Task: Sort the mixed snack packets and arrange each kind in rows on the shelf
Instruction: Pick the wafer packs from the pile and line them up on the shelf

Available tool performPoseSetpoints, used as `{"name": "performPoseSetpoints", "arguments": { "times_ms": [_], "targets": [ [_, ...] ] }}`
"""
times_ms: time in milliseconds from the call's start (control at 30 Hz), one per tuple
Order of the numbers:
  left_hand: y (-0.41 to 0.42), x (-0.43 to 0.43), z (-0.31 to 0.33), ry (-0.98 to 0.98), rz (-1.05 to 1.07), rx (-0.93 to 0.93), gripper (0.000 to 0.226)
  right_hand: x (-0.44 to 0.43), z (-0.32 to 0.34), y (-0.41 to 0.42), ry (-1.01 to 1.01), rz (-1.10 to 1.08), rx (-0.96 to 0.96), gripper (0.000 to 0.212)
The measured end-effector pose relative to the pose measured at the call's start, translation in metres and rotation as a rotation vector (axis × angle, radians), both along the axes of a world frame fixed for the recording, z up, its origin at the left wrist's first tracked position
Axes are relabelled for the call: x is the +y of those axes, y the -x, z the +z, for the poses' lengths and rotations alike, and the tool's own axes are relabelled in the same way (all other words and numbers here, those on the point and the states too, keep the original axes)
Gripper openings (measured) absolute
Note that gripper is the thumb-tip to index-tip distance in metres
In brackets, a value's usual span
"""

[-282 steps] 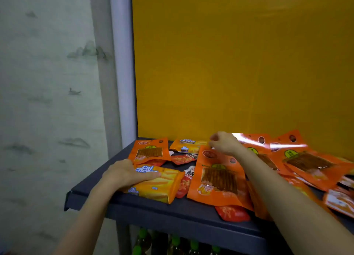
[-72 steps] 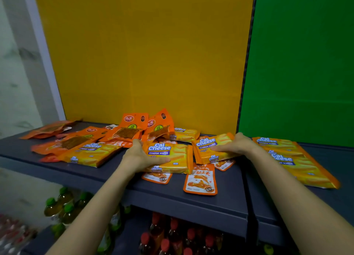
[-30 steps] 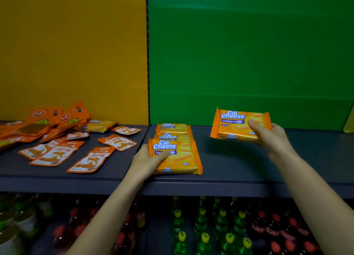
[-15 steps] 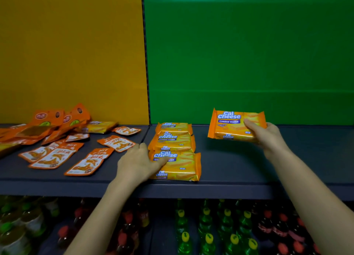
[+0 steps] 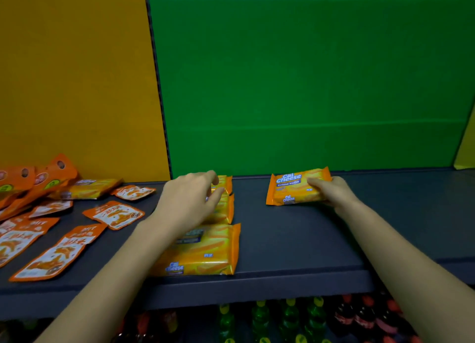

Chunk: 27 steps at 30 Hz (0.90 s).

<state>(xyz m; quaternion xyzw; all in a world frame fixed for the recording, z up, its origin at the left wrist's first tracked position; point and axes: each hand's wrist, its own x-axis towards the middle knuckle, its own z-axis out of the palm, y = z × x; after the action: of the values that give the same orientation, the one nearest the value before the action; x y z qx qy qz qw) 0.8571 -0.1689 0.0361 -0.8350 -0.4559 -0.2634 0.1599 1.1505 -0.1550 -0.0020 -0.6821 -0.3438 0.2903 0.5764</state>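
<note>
Three orange Cal Cheese wafer packets lie in a column on the dark shelf [image 5: 295,242], in front of the green back panel. The front packet [image 5: 205,252] lies flat near the shelf edge. My left hand [image 5: 190,201] reaches over the middle packet [image 5: 227,210], and its fingers and thumb pinch the edge of the rear packet [image 5: 226,182]. To the right, my right hand [image 5: 331,192] holds a fourth Cal Cheese packet [image 5: 290,189] by its right end. This one is low at the back of the shelf, with its bottom edge on or just above the surface.
Left of the column lie several small white-and-orange pouches [image 5: 114,214], one more Cal Cheese packet [image 5: 88,188] and a heap of larger orange pouches [image 5: 46,179] against the yellow panel. Bottles [image 5: 290,317] stand on the shelf below.
My right hand has lowered its packet to the back of the shelf. My left hand has moved from the front packet to the rear one.
</note>
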Motion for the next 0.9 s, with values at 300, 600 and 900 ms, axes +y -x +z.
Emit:
{"name": "performPoseSetpoints", "arguments": {
  "times_ms": [300, 600, 900],
  "targets": [
    [-0.044, 0.019, -0.019, 0.051, 0.087, 0.196, 0.035, 0.080, -0.007, -0.028, 0.228, 0.061, -0.401, 0.054],
    [-0.038, 0.015, -0.019, 0.024, 0.062, 0.223, 0.047, 0.064, -0.015, -0.034, 0.306, -0.081, -0.788, 0.055],
    [0.004, -0.029, -0.015, -0.113, 0.241, 0.196, 0.036, 0.024, 0.032, 0.020, -0.114, 0.179, -1.050, 0.034]
  ]
}}
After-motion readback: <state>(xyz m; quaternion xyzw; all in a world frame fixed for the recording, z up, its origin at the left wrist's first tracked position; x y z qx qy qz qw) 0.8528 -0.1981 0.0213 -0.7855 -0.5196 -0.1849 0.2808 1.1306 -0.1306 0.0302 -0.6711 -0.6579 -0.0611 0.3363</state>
